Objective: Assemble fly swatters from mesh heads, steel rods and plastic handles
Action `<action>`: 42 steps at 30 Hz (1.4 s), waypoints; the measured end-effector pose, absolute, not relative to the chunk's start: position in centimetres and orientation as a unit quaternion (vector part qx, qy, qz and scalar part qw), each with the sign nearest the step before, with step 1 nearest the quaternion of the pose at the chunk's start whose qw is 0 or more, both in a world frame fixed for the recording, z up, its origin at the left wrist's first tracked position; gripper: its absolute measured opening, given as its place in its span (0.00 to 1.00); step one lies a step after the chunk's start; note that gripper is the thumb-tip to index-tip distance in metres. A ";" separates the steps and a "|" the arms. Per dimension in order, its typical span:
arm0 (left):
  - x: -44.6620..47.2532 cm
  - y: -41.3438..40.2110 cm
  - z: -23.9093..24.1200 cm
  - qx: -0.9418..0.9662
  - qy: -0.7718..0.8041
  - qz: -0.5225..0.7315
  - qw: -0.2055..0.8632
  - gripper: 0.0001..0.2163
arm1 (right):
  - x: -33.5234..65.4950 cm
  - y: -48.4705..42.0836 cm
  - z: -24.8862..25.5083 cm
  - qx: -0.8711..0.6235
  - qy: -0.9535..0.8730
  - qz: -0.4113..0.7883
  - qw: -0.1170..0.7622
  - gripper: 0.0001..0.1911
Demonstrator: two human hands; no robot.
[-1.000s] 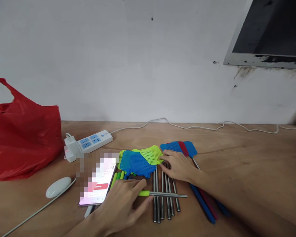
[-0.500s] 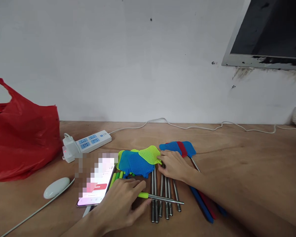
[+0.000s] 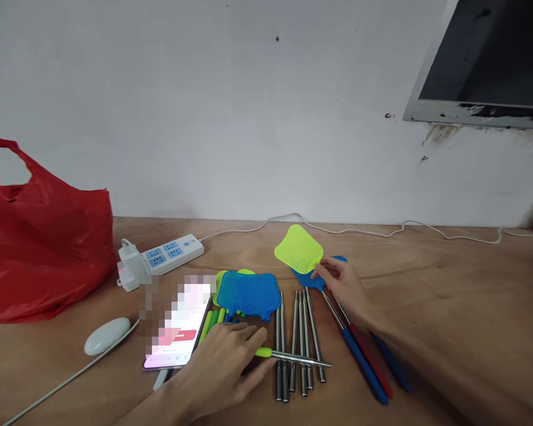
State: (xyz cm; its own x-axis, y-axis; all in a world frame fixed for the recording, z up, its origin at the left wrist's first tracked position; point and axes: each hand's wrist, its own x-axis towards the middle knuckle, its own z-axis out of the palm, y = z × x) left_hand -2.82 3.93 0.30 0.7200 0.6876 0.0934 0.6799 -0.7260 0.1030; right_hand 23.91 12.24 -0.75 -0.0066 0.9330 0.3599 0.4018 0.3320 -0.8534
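Observation:
My left hand point(image 3: 231, 361) is closed round the yellow-green grip of a metal rod point(image 3: 297, 358), which points to the right. My right hand point(image 3: 340, 281) pinches the neck of a yellow-green fly swatter head point(image 3: 299, 248) and holds it raised above the table. Blue swatter heads point(image 3: 257, 293) lie in a pile between the hands, with yellow-green ones partly under them. Several bare metal rods point(image 3: 302, 343) lie side by side below the pile. Under and beside my right hand are assembled fly swatters with blue and red handles point(image 3: 366, 364), their heads partly covered.
Green and yellow-green grips point(image 3: 211, 322) lie beside a lit phone point(image 3: 177, 331). A white power strip point(image 3: 173, 251) with a plug and cable stands behind. A red plastic bag point(image 3: 48, 248) and a white mouse-shaped object point(image 3: 107, 335) are at the left.
My right hand has lifted the yellow-green swatter head off the pile and moved it up and to the right. My left hand keeps its hold on the rod's grip.

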 end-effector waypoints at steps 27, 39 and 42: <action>-2.7 3.9 -0.1 0.868 0.488 0.080 0.056 0.16 | 22.2 6.3 -0.9 -0.365 -0.266 0.653 0.608 0.17; -2.7 4.1 -0.9 0.860 0.494 0.117 0.043 0.18 | 22.3 6.1 -1.6 -0.381 -0.328 0.621 0.602 0.14; -2.7 4.1 -1.2 0.862 0.491 0.119 0.028 0.18 | 22.0 6.0 -1.7 -0.377 -0.337 0.626 0.594 0.13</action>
